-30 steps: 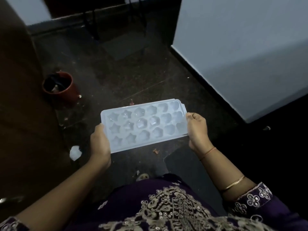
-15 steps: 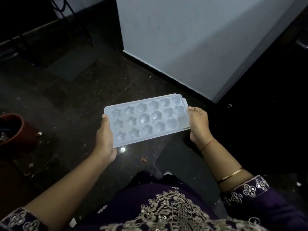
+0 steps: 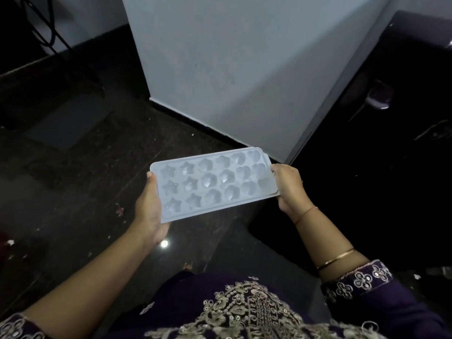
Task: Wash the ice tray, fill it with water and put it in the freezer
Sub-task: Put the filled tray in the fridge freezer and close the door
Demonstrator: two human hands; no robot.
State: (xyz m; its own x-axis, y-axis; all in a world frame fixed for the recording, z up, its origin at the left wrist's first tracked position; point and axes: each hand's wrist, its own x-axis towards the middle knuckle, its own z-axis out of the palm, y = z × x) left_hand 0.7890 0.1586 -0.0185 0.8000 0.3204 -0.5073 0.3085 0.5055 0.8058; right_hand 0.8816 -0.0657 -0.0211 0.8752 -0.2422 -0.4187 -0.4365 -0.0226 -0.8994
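Hands out front: left hand (image 3: pixel 149 211) grips the ice tray (image 3: pixel 212 184) by one short end, right hand (image 3: pixel 288 185) clamps the other (thumb on top), tray nearly level.

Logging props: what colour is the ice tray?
The ice tray is pale white; head view.

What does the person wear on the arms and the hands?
Both sleeves are dark purple, with cuffs of pale embroidered flowers: the right sleeve and the left sleeve. The right wrist carries a thin red thread, and higher up the forearm sits a thin gold bangle. The left hand and right hand wear no gloves.
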